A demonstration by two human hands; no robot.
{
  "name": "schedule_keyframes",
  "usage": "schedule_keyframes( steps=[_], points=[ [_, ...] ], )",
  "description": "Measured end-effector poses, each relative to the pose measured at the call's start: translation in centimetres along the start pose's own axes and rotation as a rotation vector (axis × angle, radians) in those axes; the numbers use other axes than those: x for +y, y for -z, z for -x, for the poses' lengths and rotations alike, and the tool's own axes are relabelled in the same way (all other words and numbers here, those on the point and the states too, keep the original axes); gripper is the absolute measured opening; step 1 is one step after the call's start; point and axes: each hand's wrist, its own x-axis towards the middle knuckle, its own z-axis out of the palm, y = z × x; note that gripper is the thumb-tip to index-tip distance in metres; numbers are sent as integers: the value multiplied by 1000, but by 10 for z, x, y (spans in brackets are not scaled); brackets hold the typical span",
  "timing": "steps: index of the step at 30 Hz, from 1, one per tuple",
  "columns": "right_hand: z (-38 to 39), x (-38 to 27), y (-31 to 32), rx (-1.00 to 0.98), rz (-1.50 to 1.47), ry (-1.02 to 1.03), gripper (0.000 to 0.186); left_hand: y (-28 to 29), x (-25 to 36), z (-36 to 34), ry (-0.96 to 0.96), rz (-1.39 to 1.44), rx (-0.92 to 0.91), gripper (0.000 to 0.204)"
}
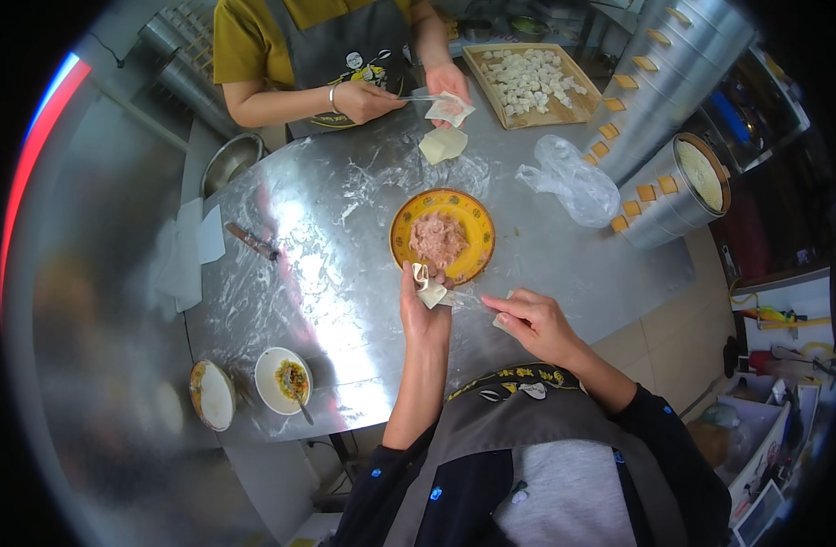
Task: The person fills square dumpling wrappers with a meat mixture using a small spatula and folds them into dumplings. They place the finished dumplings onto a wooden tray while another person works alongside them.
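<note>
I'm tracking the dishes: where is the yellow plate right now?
In the head view, the yellow plate sits near centre, just beyond the left hand, left of the crumpled plastic bag.

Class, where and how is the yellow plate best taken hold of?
The yellow plate is probably best gripped at its right rim, from the right: that curved edge is exposed, while pink mince lies inside and the left hand hides part of the near edge.

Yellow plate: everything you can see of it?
The yellow plate is round, with a darker rim edge and dark motifs around its border; it looks glazed. It lies face up on the metal table, pink mince heaped inside. The left hand overlaps its near edge; contact unclear.
</note>
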Motion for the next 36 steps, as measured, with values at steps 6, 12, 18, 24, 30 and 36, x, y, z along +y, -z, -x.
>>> schedule_keyframes(
  steps=[6,12,18,24,30,36],
  points=[
    [5,3,-7,81,18,17,29,-23,-9,2,-100,-119,255,18],
    [5,-2,-18,60,39,-49,27,0,-18,-7,-145,-249,218,16],
    [14,19,23,94,-231,-234,27,27,-5,-15,142,7,184,18],
    [15,21,31,112,-256,-244,29,18,-7,-10,240,75,178,19],
    [15,23,33,120,-314,-239,30,30,-8,-11,217,120,-66,23],
    [24,34,50,254,-444,-334,30,-37,-18,9,136,-17,57,32]
  ],
)
